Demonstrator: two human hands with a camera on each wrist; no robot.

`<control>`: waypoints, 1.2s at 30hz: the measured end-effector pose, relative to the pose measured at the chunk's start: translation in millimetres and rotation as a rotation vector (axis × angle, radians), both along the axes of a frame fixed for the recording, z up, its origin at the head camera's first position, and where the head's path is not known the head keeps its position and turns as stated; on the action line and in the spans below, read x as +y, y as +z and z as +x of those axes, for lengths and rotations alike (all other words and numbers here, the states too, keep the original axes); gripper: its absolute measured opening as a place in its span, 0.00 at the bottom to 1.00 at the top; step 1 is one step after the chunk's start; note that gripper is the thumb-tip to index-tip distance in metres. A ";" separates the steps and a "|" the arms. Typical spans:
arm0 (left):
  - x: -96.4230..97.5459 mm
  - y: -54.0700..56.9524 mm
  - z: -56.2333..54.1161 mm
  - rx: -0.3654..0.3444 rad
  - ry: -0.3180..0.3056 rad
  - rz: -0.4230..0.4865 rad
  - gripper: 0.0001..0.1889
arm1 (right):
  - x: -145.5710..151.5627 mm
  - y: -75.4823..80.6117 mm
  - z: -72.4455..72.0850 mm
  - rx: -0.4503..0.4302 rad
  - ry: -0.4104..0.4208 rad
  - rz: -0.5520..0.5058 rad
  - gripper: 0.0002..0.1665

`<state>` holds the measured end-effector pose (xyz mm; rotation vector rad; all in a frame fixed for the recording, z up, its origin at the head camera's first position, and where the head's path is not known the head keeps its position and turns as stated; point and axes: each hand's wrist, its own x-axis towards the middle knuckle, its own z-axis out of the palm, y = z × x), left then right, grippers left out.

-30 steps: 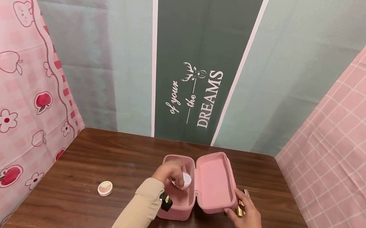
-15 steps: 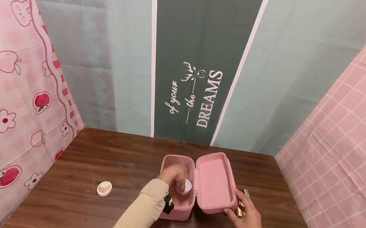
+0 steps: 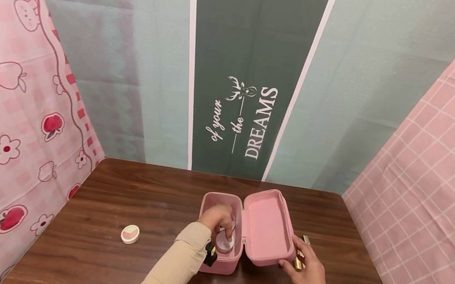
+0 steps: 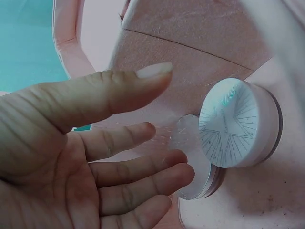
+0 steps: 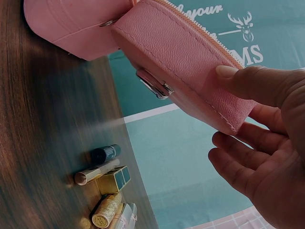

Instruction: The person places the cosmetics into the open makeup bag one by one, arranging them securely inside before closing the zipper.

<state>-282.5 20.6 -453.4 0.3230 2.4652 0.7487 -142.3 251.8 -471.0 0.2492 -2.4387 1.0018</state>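
Observation:
A pink zippered case (image 3: 217,267) stands on the table, its lid (image 3: 269,227) swung out to the right. My left hand (image 3: 218,218) reaches into it. In the left wrist view that hand's fingers are spread loosely, with nothing between thumb and fingers. Beside the fingertips, a round white container with a star-patterned top (image 4: 228,124) sits inside the case. A flatter round container with a translucent top (image 4: 193,186) is partly hidden behind the fingers. My right hand (image 3: 309,274) holds the lid's outer corner, thumb on the zipper side and fingers behind it.
A small round three-colour makeup palette (image 3: 130,234) lies on the wooden table (image 3: 102,270) left of the case. Beyond the lid on the right are several cosmetics, among them a dark-capped tube (image 5: 106,153), a gold box (image 5: 114,180) and a gold textured tube (image 5: 107,210).
My left hand has lowered the round white container into the case and let it go. The right hand has stayed on the lid.

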 end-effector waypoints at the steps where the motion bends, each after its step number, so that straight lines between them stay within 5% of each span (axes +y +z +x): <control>1: -0.2 -0.2 -0.1 -0.005 0.009 0.007 0.13 | -0.1 0.2 0.1 0.000 0.000 0.002 0.41; 9: -0.5 -0.6 -1.7 -0.011 -0.046 -0.035 0.13 | -0.3 1.1 1.0 0.007 0.005 -0.007 0.41; 15: -2.6 2.9 4.3 0.011 -0.032 0.020 0.11 | -0.2 1.7 1.0 -0.001 -0.013 0.004 0.40; 20: -8.9 9.4 14.6 0.159 -0.105 -0.020 0.09 | -0.4 1.2 2.0 -0.013 -0.023 0.017 0.40; 24: -15.9 11.2 22.1 0.270 -0.173 -0.078 0.16 | -1.0 1.6 3.0 -0.008 -0.024 0.021 0.40; 31: -25.9 10.8 33.8 0.472 -0.187 -0.157 0.17 | -1.7 1.1 2.7 -0.020 -0.037 0.042 0.40; 36: -29.9 14.4 39.8 0.502 -0.170 -0.176 0.17 | -1.9 -0.2 2.1 -0.019 -0.045 0.046 0.40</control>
